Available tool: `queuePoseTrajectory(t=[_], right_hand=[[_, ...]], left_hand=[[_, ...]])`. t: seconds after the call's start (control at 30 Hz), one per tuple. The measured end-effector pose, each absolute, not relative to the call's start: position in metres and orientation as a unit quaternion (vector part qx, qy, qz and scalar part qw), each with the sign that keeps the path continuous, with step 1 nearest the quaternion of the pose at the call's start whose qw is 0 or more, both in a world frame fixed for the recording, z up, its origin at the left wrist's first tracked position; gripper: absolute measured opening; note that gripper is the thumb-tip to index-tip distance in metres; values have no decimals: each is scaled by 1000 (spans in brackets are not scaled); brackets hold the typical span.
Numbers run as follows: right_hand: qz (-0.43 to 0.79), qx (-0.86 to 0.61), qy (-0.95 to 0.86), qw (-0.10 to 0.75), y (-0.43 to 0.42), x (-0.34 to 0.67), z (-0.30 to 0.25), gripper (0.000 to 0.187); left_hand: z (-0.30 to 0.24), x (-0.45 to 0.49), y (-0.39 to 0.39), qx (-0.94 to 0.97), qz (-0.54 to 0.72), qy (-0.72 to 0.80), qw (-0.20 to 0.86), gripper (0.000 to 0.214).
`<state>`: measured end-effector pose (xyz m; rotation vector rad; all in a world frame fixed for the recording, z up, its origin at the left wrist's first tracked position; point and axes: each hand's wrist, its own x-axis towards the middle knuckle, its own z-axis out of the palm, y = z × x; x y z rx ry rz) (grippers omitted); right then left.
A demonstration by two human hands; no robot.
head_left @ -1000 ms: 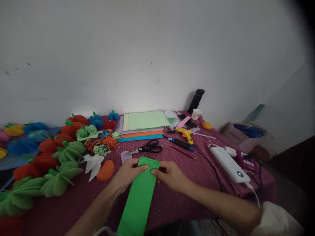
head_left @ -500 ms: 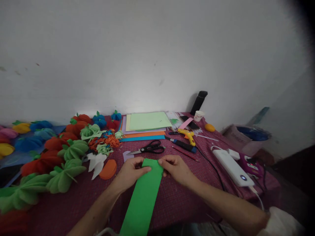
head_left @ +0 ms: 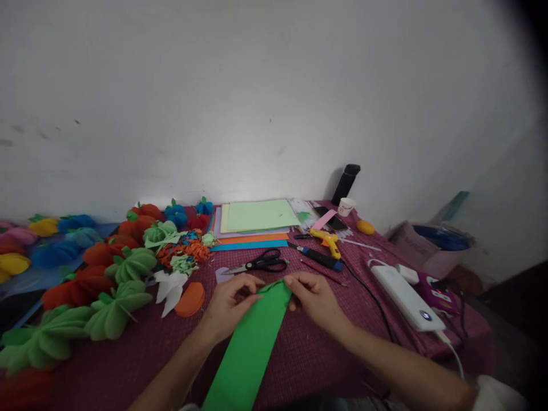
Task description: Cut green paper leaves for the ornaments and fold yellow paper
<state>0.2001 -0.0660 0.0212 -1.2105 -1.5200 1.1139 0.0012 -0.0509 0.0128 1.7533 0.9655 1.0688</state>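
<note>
A long bright green paper strip point(head_left: 250, 348) runs from the table's near edge up to my hands. My left hand point(head_left: 229, 307) pinches its far left corner, fingers closed on the paper. My right hand point(head_left: 314, 297) pinches the far right corner, thumb and fingers pressed on the strip's end. Black-handled scissors point(head_left: 261, 262) lie just beyond my hands. A round orange paper piece point(head_left: 189, 299) and a white paper cut-out point(head_left: 168, 287) lie left of my left hand.
Many paper flowers point(head_left: 115, 274) in green, orange, blue and yellow fill the left side. Stacked coloured sheets point(head_left: 257, 220), a yellow glue gun point(head_left: 327, 238), a blue cutter point(head_left: 319, 258), a white power bank point(head_left: 406, 297), a paper cup point(head_left: 345, 205) and a black bottle point(head_left: 346, 181) sit farther back.
The fold at the strip's far end has flattened. Both hands have shifted slightly apart to the corners, and the view has tilted a little.
</note>
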Motion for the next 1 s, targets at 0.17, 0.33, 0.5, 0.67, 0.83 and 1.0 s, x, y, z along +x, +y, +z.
queuePoseTrajectory(t=[0.17,0.33,0.5,0.67,0.83,1.0], right_hand=[[456,-483,-602,443,-68,200,20,36],[487,-476,-581,446,-68,200,22,40],[547,-429,-581,423,-69,201,20,42],[527,-440,-605,403,-70,197,20,31],[486,-454,-628,404,-50,189,41,35],[556,-441,-601,367,-40,175,55,33]], left_hand=[[9,-1,-51,702,425,413,395,9],[9,0,-51,690,437,391,424,11],[5,4,-46,610,491,396,480,22],[5,6,-44,559,509,382,531,21],[15,2,-47,503,428,372,652,37],[16,-9,-34,324,610,385,612,33]])
